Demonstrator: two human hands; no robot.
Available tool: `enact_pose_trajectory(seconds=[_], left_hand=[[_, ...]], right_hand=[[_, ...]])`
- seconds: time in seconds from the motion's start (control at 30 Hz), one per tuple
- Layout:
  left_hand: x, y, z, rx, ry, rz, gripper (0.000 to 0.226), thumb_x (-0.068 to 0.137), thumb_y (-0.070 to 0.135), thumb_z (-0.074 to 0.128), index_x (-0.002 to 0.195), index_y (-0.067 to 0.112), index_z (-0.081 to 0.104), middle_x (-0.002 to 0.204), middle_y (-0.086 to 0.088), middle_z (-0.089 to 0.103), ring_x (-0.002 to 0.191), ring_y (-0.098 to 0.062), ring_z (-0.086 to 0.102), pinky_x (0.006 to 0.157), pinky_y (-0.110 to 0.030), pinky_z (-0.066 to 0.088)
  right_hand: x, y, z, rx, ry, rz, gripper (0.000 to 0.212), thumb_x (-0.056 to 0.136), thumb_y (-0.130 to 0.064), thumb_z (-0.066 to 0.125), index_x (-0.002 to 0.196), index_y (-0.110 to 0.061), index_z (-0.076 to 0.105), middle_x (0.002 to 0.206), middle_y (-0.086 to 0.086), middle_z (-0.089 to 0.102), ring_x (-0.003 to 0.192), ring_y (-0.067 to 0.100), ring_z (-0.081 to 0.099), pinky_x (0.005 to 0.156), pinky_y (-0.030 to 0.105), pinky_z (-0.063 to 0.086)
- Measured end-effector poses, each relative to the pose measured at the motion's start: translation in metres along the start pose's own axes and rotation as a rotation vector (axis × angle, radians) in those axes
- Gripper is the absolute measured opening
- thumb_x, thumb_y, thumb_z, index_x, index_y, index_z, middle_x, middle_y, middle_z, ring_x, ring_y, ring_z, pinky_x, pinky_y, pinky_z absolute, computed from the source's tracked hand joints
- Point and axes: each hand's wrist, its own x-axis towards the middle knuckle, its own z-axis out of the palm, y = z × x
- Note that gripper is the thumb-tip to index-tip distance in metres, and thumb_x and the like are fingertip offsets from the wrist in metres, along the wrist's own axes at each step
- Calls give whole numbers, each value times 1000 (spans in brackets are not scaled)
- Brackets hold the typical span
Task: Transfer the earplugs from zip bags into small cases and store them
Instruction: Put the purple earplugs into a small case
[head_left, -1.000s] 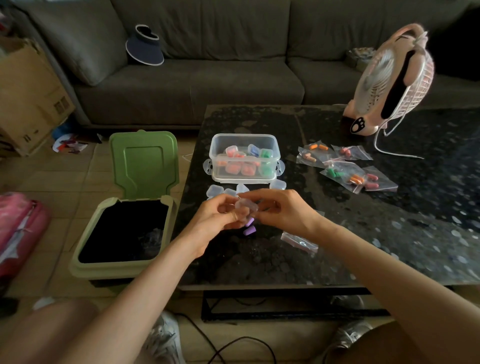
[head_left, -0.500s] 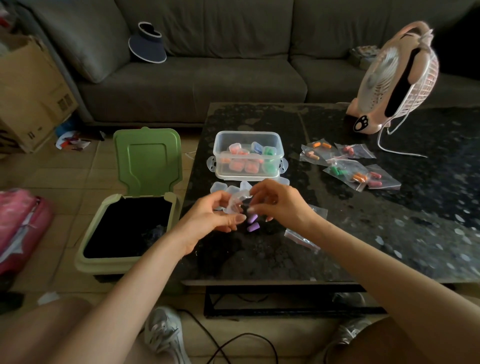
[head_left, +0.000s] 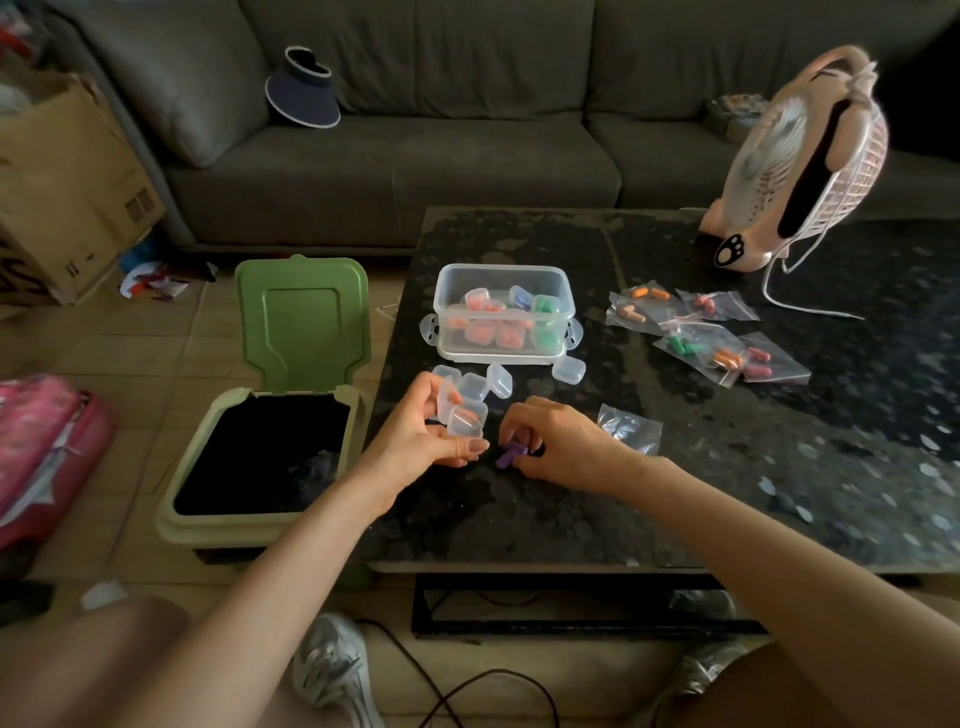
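Earplugs (head_left: 511, 457), purple, are seen loose on the desk (head_left: 779, 493), directly under the right hand (head_left: 566, 441). Its fingers are curled down onto them, and one appears to be pinched, though the fingertips are partly hidden. A clear case (head_left: 465, 418) is held open in the left hand (head_left: 423, 439), pinched between thumb and fingers. It is tilted toward the earplugs, presumably so that the pair can be dropped in with a short reach. An empty bag (head_left: 628, 428) is laid flat just beside the right hand. Spare cases (head_left: 498, 379) are set between the left hand and the box (head_left: 504, 317), probably so that the next one is close by. Closed cases with pink, orange, green and blue contents are stacked in the open-topped box. Full bags (head_left: 706, 338) of orange, pink and green earplugs are spread well to the right, not yet emptied. A bin (head_left: 265, 525) is stood open beside the desk, likely for spent bags.
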Motion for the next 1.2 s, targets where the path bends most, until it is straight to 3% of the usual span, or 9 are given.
enact_pose_trajectory(seconds=[0.13, 0.3, 0.43, 0.53, 0.63, 0.73, 0.87, 1.1, 1.2], left_hand=[[0, 0, 3, 29, 0, 15, 49, 74, 0, 75, 104, 10, 38, 99, -7, 63, 68, -14, 68, 56, -21, 51], [2, -4, 5, -9, 39, -22, 46, 72, -2, 75, 104, 8, 44, 107, -10, 63, 84, -21, 68, 60, -22, 54], [5, -6, 5, -42, 74, -54, 42, 75, -7, 71, 109, 1, 46, 111, -12, 64, 85, -21, 69, 63, -24, 57], [6, -10, 5, -63, 92, -82, 38, 75, -7, 71, 104, 5, 49, 113, -13, 64, 88, -26, 69, 68, -29, 59], [7, -13, 5, -20, 112, -71, 37, 74, -2, 75, 99, 10, 50, 109, -13, 66, 86, -25, 70, 71, -34, 59], [7, -12, 4, 69, 141, -27, 43, 70, 3, 79, 102, 5, 51, 101, -10, 68, 87, -19, 69, 67, -30, 59], [6, -8, 5, 121, 131, 19, 48, 67, 4, 81, 103, 2, 50, 99, -6, 69, 84, -17, 68, 62, -25, 58], [6, -8, 11, 186, 104, 101, 47, 63, 16, 85, 94, 16, 50, 92, -1, 71, 80, -16, 70, 72, -34, 58], [7, -9, 10, 189, 120, 103, 49, 63, 15, 84, 97, 12, 50, 95, -3, 71, 81, -16, 70, 74, -34, 58]], right_hand=[[-2, -4, 3, -35, 10, -83, 17, 83, -13, 64, 98, -20, 66, 101, -2, 50, 83, 11, 51, 73, 25, 47], [-4, -5, 5, -16, 27, -99, 17, 81, -31, 70, 93, -19, 67, 99, -1, 53, 83, 13, 54, 74, 33, 51], [-4, -6, 5, -15, 26, -65, 26, 80, -46, 68, 92, -23, 65, 99, -5, 50, 84, 8, 50, 71, 26, 46], [-4, -8, 10, -57, 61, -28, 34, 78, -55, 66, 92, -24, 64, 99, -6, 49, 86, 6, 45, 68, 24, 38], [-4, -11, 16, -78, 117, -41, 27, 79, -46, 70, 91, -22, 65, 101, -5, 50, 91, 10, 45, 69, 25, 38], [0, -12, 7, -80, 182, -7, 20, 80, -40, 70, 89, -22, 69, 104, -3, 53, 96, 14, 50, 71, 27, 41], [2, -14, -12, 112, 344, 68, 20, 78, -40, 72, 86, -22, 70, 97, -6, 53, 82, 10, 55, 68, 28, 49], [0, -25, -7, 112, 272, 22, 16, 80, -36, 72, 89, -23, 74, 97, -2, 56, 80, 11, 55, 70, 31, 52], [1, -24, -16, 276, 330, 99, 13, 82, -31, 70, 90, -21, 74, 93, -4, 61, 79, 10, 57, 72, 28, 51]])
